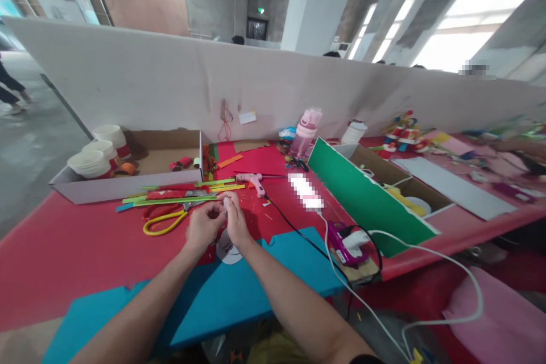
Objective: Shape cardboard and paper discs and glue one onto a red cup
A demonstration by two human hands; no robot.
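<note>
My left hand (203,228) and my right hand (236,223) meet over the front of the table, fingertips pinched together. A small whitish bit (226,201) shows at the fingertips, too small to name. Just below my hands lies a white round disc (231,253) with dark print, partly hidden by them. To the left are yellow-handled scissors (165,226), beside green and yellow strips (179,199). A pink glue gun (252,181) rests beyond my hands, its black cord running right.
A shallow box (128,186) with stacked paper cups (89,164) stands at left. At right are a green-sided box (362,199), a purple power strip (347,245) with cables and a pink bottle (306,132). Blue sheet (205,307) lines the front; a white partition (162,79) stands behind.
</note>
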